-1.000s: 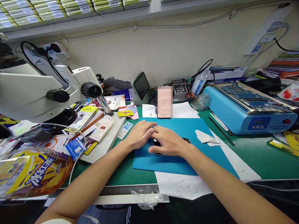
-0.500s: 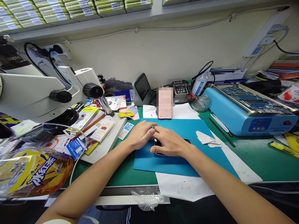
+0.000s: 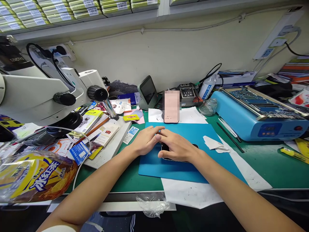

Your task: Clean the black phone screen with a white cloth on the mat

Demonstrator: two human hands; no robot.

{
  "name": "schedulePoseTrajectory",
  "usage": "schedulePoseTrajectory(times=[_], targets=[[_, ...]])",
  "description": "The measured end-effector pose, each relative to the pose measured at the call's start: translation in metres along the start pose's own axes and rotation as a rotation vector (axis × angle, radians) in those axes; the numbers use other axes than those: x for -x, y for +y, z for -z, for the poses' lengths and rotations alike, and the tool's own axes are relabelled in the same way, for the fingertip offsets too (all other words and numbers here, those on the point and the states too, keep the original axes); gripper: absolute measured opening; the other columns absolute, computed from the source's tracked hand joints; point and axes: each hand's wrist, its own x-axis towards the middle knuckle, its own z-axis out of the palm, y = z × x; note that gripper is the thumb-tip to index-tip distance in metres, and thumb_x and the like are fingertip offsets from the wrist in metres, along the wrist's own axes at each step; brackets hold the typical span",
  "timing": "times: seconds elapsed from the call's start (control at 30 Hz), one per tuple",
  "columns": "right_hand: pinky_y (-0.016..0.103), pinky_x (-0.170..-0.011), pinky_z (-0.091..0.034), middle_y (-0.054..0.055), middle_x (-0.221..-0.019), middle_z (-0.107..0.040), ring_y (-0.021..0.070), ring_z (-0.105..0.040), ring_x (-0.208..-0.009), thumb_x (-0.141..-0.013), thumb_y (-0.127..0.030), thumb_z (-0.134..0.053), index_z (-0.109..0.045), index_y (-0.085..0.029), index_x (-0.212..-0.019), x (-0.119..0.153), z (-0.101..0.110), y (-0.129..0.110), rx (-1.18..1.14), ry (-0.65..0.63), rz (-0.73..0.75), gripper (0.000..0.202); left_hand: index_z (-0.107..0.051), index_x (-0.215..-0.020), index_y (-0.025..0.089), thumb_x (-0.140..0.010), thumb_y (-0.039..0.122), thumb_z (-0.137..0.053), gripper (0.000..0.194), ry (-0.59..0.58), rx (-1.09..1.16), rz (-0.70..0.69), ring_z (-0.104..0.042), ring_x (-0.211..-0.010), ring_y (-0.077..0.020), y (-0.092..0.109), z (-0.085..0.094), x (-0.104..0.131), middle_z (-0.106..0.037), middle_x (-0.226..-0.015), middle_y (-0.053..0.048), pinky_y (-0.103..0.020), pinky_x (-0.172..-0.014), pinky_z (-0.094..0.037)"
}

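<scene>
A dark phone (image 3: 164,147) lies flat on the blue mat (image 3: 152,167), mostly covered by my right hand (image 3: 177,145). That hand rests palm down across it, fingers stretched out and thumb apart. My left hand (image 3: 147,140) is just left of the phone, its fingers extended over the mat and their tips meeting those of my right hand. Neither hand grips anything that I can see. A second phone (image 3: 171,108) with a pinkish, partly blurred screen stands upright behind the mat. To the right of my hands lies a crumpled white wipe (image 3: 214,144).
At left stand a microscope (image 3: 31,96), a stack of booklets (image 3: 89,122) and a bottle of tea (image 3: 36,177). A blue heating station (image 3: 256,119) with circuit boards occupies the right. Thin black tweezers (image 3: 230,137) lie beside it. Behind is a small grey-green display (image 3: 147,92).
My hands stay in nearly the same pose over the phone. The whole view has shifted very slightly.
</scene>
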Motion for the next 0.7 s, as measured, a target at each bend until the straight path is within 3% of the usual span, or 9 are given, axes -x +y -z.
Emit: schedulePoseTrajectory(times=[0.07, 0.17, 0.3, 0.43, 0.5, 0.6, 0.7], targets=[[0.043, -0.081, -0.05, 0.012, -0.109, -0.059, 0.0275, -0.054, -0.098, -0.087, -0.084, -0.033, -0.063, -0.021, -0.123, 0.0004, -0.0002, 0.0002, -0.002, 0.007, -0.008, 0.078, -0.057, -0.139, 0.016, -0.095, 0.079, -0.008, 0.091, 0.006, 0.049, 0.005, -0.064, -0.108, -0.0308, -0.0004, -0.0004, 0.0003, -0.07, -0.123, -0.014, -0.046, -0.097, -0.048], [0.043, -0.077, -0.049, 0.01, -0.1, -0.056, 0.0265, -0.052, -0.091, -0.086, -0.085, -0.034, -0.065, -0.02, -0.111, 0.0008, -0.0002, 0.0005, -0.003, 0.021, -0.033, 0.076, -0.054, -0.143, 0.015, -0.094, 0.081, -0.006, 0.095, 0.022, 0.202, 0.1, -0.066, -0.088, -0.0262, -0.0014, -0.0029, 0.0002, -0.074, -0.097, -0.011, -0.041, -0.086, -0.05], [0.045, -0.08, -0.049, 0.011, -0.101, -0.054, 0.0269, -0.051, -0.093, -0.085, -0.087, -0.03, -0.065, -0.019, -0.101, 0.0008, 0.0004, 0.0003, -0.012, 0.05, -0.05, 0.078, -0.055, -0.14, 0.01, -0.097, 0.075, -0.002, 0.094, 0.064, 0.455, 0.237, -0.058, -0.067, -0.0186, -0.0005, -0.0083, -0.001, -0.066, -0.071, -0.004, -0.033, -0.073, -0.049], [0.046, -0.084, -0.049, 0.012, -0.106, -0.055, 0.0271, -0.052, -0.098, -0.085, -0.087, -0.028, -0.065, -0.02, -0.102, 0.0007, 0.002, -0.0002, -0.026, 0.061, -0.035, 0.078, -0.06, -0.132, 0.01, -0.1, 0.07, -0.007, 0.087, 0.042, 0.475, 0.222, -0.052, -0.063, -0.0169, 0.0033, -0.0097, -0.0015, -0.057, -0.065, -0.001, -0.031, -0.065, -0.044], [0.046, -0.085, -0.049, 0.012, -0.109, -0.055, 0.0268, -0.052, -0.099, -0.086, -0.086, -0.029, -0.064, -0.021, -0.1, 0.0009, 0.0033, -0.0004, -0.029, 0.069, -0.028, 0.076, -0.063, -0.128, 0.012, -0.103, 0.062, -0.014, 0.074, 0.031, 0.418, 0.197, -0.05, -0.063, -0.0167, 0.0049, -0.0081, -0.0017, -0.054, -0.065, 0.0, -0.03, -0.064, -0.043], [0.046, -0.084, -0.049, 0.012, -0.107, -0.055, 0.0267, -0.051, -0.096, -0.086, -0.086, -0.029, -0.062, -0.02, -0.093, 0.0013, 0.0055, -0.0002, -0.021, 0.081, -0.025, 0.074, -0.061, -0.13, 0.016, -0.099, 0.038, -0.033, 0.047, 0.001, 0.397, 0.157, -0.057, -0.074, -0.0179, 0.0058, -0.005, -0.0027, -0.063, -0.082, -0.002, -0.031, -0.073, -0.047], [0.047, -0.082, -0.049, 0.012, -0.104, -0.054, 0.027, -0.051, -0.095, -0.085, -0.087, -0.029, -0.059, -0.021, -0.086, 0.0018, 0.0072, 0.0, -0.013, 0.096, -0.018, 0.072, -0.053, -0.139, 0.019, -0.084, 0.024, -0.048, 0.055, -0.041, 0.433, 0.102, -0.063, -0.101, -0.0237, 0.0063, -0.0035, -0.0036, -0.068, -0.115, -0.006, -0.036, -0.091, -0.051]])
